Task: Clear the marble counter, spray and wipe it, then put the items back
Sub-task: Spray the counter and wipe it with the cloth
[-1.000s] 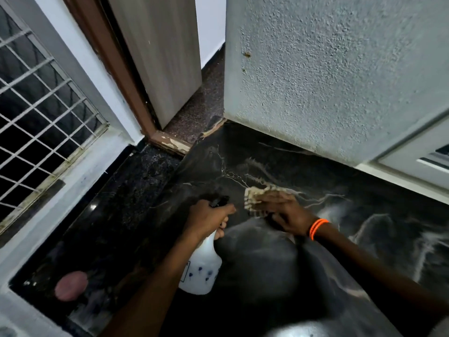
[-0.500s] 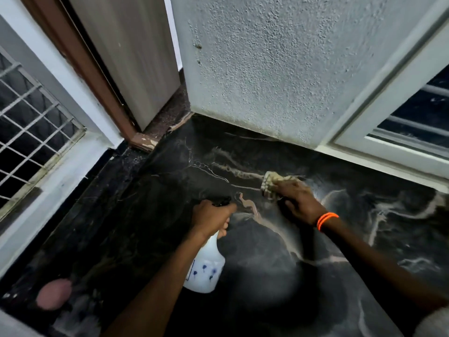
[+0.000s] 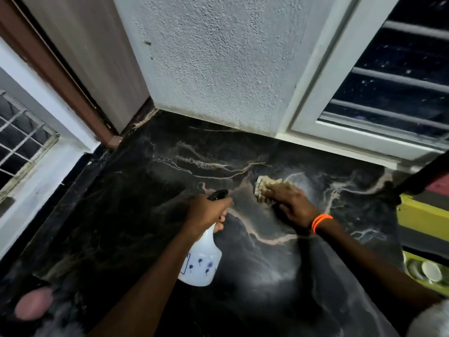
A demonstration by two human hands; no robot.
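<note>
The black marble counter [image 3: 136, 215] with pale veins fills the middle of the view. My left hand [image 3: 206, 210] grips the neck of a white spray bottle [image 3: 201, 261] with blue flower marks and a black trigger, held above the counter. My right hand [image 3: 289, 203], with an orange band at the wrist, presses a beige cloth [image 3: 263, 188] flat on the marble to the right of the bottle. Most of the cloth is hidden under my fingers.
A rough white wall [image 3: 218, 64] and a white window frame [image 3: 340, 132] border the counter at the back. A wooden door [image 3: 92, 57] stands at the back left, a grilled window [image 3: 21, 142] at the left. A pink reflection [image 3: 34, 304] shows at the near left. A yellow shelf [image 3: 422, 215] is at the right.
My right hand has slid the cloth rightward across the marble, away from the bottle. The view has swung right, bringing the window and yellow shelf into sight. The left hand still holds the bottle.
</note>
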